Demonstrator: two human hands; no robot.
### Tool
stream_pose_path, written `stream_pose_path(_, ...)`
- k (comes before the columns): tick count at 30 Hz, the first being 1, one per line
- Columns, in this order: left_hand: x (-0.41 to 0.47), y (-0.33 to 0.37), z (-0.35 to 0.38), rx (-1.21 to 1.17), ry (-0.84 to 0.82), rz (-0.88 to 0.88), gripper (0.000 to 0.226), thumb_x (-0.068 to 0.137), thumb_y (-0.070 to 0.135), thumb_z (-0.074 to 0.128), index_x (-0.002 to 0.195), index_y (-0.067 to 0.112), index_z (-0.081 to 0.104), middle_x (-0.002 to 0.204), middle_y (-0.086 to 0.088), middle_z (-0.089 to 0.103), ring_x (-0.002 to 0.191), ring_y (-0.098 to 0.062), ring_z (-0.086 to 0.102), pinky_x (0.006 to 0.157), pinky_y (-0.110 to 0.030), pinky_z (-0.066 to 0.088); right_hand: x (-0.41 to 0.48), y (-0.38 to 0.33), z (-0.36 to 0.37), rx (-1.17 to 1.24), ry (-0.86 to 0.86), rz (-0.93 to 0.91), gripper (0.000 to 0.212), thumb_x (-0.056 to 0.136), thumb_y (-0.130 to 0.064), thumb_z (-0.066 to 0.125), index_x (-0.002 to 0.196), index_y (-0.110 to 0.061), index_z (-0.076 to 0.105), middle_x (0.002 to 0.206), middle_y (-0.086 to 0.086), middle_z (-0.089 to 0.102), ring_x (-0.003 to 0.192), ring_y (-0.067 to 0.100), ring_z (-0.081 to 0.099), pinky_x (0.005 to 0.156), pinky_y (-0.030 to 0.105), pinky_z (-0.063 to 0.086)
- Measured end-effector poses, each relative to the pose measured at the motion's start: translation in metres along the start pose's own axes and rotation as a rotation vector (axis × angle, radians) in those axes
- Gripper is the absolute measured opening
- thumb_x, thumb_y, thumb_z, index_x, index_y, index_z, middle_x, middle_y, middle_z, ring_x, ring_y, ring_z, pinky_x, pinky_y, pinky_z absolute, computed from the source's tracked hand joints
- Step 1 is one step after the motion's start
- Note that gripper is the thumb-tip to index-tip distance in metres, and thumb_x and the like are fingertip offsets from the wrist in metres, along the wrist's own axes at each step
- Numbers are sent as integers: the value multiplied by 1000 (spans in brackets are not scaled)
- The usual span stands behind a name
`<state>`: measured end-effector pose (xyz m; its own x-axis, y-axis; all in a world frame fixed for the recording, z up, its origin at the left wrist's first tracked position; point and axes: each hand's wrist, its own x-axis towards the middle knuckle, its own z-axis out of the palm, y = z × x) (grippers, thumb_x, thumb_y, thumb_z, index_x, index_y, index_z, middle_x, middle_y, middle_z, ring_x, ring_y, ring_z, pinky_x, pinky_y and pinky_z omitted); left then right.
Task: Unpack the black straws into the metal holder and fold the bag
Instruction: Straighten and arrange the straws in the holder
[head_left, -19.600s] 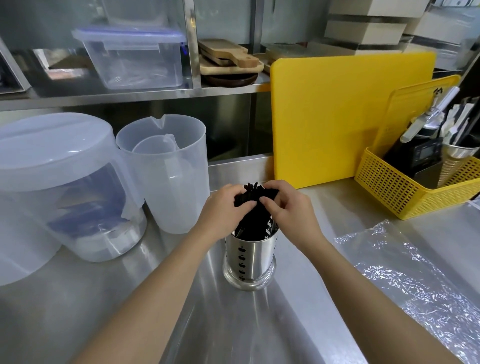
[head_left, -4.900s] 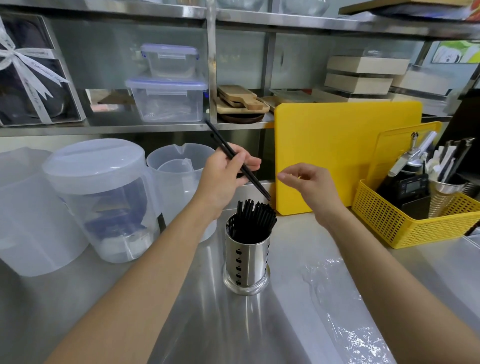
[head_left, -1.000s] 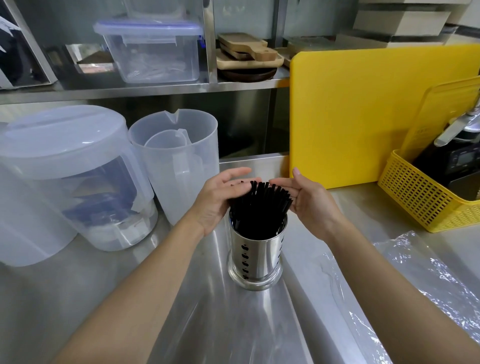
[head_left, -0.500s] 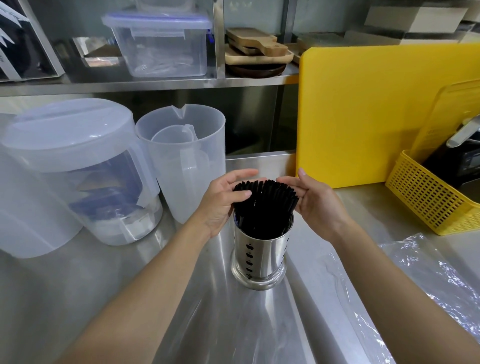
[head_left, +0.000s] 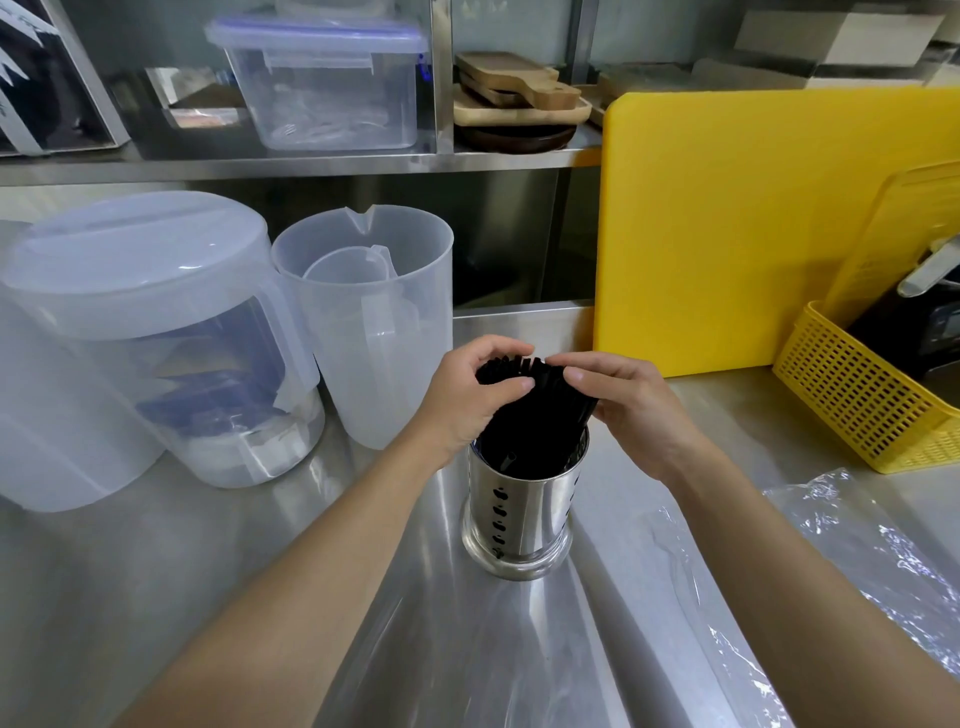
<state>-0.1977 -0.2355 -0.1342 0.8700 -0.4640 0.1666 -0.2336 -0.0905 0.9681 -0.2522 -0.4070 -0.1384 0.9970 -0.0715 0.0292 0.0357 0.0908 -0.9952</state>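
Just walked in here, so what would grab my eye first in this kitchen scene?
Probably the big yellow cutting board leaning upright at the back right. Next, at centre, the left hand and right hand close around the black straws standing in the metal holder. A crinkled clear bag lies on the counter, right.

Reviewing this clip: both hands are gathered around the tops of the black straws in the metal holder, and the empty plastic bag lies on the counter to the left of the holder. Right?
Not quite. The head view shows the plastic bag lying right of the metal holder, not left. The rest holds: left hand and right hand cup the black straws.
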Motion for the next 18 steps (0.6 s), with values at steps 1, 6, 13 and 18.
stream_pose_path(1, 1, 0, 1, 27, -1, 13, 25, 81, 5, 64, 99, 24, 64, 96, 9, 63, 98, -8, 58, 79, -14, 47, 0, 1, 0, 4, 1, 0, 18, 82, -8, 59, 92, -14, 72, 86, -1, 71, 85, 11, 65, 68, 15, 49)
stream_pose_path(6, 3, 2, 5, 119, -41, 40, 23, 86, 8, 59, 105, 20, 64, 102, 6, 63, 103, -12, 56, 86, -18, 45, 0, 1, 1, 14, 6, -5, 19, 84, -6, 57, 91, -14, 72, 87, -1, 71, 88, 12, 65, 71, 17, 49)
stream_pose_path(13, 3, 3, 9, 212, 9, 77, 16, 87, 16, 61, 98, 24, 68, 100, 4, 62, 100, -12, 57, 86, -21, 46, -2, 1, 2, 52, 7, -10, 18, 82, -8, 59, 86, -16, 74, 83, -1, 73, 85, 12, 66, 70, 17, 50)
stream_pose_path(18, 4, 6, 8, 170, 59, 4, 9, 82, 15, 66, 82, 24, 66, 84, 8, 64, 91, -13, 60, 79, -22, 49, -2, 3, 0, 24, -7, -11, 17, 85, -9, 57, 93, -12, 72, 88, 2, 71, 90, 15, 64, 72, 18, 49)
